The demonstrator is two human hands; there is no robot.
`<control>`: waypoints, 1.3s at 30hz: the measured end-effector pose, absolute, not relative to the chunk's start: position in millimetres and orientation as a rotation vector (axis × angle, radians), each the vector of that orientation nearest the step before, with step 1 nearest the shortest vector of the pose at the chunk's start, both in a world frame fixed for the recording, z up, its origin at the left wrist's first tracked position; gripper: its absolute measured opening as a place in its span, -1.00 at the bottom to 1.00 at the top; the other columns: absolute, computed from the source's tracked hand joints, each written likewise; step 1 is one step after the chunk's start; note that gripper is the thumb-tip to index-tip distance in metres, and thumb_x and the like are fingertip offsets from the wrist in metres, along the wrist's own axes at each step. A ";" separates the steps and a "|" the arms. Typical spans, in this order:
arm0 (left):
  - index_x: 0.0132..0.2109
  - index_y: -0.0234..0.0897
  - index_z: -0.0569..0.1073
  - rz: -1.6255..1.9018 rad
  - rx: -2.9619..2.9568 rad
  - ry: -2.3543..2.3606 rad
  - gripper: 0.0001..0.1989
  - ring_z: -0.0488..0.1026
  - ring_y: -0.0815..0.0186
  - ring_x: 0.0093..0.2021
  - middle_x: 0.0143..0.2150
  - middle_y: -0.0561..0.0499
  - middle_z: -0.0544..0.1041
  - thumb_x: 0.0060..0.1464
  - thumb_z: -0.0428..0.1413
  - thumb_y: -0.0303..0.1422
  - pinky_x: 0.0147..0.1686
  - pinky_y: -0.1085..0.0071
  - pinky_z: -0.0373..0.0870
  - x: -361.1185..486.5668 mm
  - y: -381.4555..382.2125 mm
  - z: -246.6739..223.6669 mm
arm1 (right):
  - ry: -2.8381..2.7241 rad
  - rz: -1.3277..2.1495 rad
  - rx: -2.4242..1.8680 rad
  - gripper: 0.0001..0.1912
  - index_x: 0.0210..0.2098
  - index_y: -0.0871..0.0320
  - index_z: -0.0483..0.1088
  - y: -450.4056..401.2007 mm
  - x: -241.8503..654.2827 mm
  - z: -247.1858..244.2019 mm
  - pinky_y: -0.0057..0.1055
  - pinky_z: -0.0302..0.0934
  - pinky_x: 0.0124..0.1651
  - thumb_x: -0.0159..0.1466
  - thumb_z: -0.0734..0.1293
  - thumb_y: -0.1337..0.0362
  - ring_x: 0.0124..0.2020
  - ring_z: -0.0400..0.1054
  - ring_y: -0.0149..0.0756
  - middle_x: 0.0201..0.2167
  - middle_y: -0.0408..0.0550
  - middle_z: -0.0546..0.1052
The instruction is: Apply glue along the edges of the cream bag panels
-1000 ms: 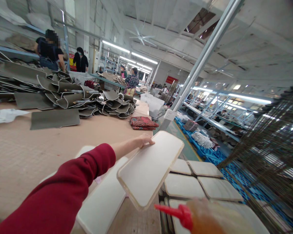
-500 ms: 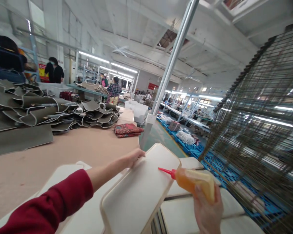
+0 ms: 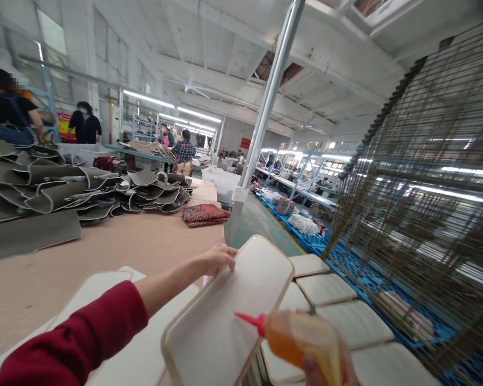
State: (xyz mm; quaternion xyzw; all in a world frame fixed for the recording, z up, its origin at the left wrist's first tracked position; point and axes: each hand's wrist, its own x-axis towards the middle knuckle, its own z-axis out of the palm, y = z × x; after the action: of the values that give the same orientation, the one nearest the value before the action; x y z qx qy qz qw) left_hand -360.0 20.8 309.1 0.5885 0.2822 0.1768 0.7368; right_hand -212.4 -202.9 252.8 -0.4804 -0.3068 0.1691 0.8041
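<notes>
My left hand (image 3: 221, 260) grips the upper left edge of a white panel (image 3: 241, 289) with rounded corners and a tan rim, which is tilted toward me. In my right hand (image 3: 338, 364) is a squeeze bottle (image 3: 293, 338) of amber liquid with a red nozzle. The nozzle tip points left over the middle of the panel; whether it touches the surface I cannot tell. Part of my right hand lies behind the bottle. Stacks of similar white panels (image 3: 350, 316) stand to the right, and more white panels (image 3: 145, 343) lie under my left forearm.
A tan table (image 3: 145, 246) carries a heap of grey-green pieces with white edges (image 3: 88, 187) and a folded red patterned cloth (image 3: 205, 214). A metal post (image 3: 265, 102) rises beyond it. Wire racks (image 3: 426, 177) and blue pallets (image 3: 338, 257) stand right. Several people work farther off.
My right hand has brought the bottle down and left, so the nozzle is lower over the panel. My left hand still holds the panel's edge. The whole view has shifted slightly.
</notes>
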 end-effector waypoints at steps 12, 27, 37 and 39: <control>-0.19 -0.28 0.53 0.356 1.254 0.567 -0.45 0.49 0.31 -0.43 -0.44 0.09 0.56 -0.49 0.05 -0.59 -0.44 0.48 0.41 -355.1 1.6 326.3 | -0.662 0.421 -1.002 -0.37 -0.10 0.13 0.34 -221.9 -227.8 262.3 -0.32 0.38 -0.22 -0.08 0.52 0.00 -0.24 0.45 -0.10 -0.24 0.02 0.54; -0.18 -0.28 0.53 0.335 1.295 0.438 -0.46 0.50 0.28 -0.36 -0.41 0.09 0.56 -0.45 0.06 -0.59 -0.35 0.44 0.42 -417.3 30.9 325.4 | -0.708 0.275 -1.116 -0.40 -0.02 0.15 0.33 -207.0 -271.6 260.4 -0.47 0.30 -0.11 0.02 0.45 0.02 -0.13 0.42 -0.19 -0.16 0.02 0.52; -0.27 -0.27 0.56 0.283 1.286 0.365 -0.53 0.49 0.27 -0.33 -0.38 0.07 0.54 -0.46 0.06 -0.59 -0.30 0.40 0.45 -441.7 44.9 321.1 | -0.611 0.281 -1.049 -0.38 -0.04 0.12 0.31 -194.5 -282.1 280.4 -0.42 0.35 -0.12 -0.03 0.52 0.08 -0.15 0.45 -0.16 -0.16 0.03 0.53; -0.27 -0.27 0.56 0.293 1.272 0.375 -0.53 0.48 0.29 -0.34 -0.37 0.08 0.55 -0.47 0.06 -0.59 -0.28 0.41 0.45 -444.1 51.9 316.9 | -0.656 0.337 -1.110 -0.36 -0.04 0.12 0.32 -201.3 -303.4 268.3 -0.39 0.38 -0.19 -0.03 0.49 -0.01 -0.19 0.47 -0.12 -0.19 0.06 0.55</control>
State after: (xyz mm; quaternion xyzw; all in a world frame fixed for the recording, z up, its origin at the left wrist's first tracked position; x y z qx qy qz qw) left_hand -444.1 51.9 316.9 0.5884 0.1735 0.1355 0.7780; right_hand -303.4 -201.3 268.3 -0.5150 -0.3043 0.1562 0.7860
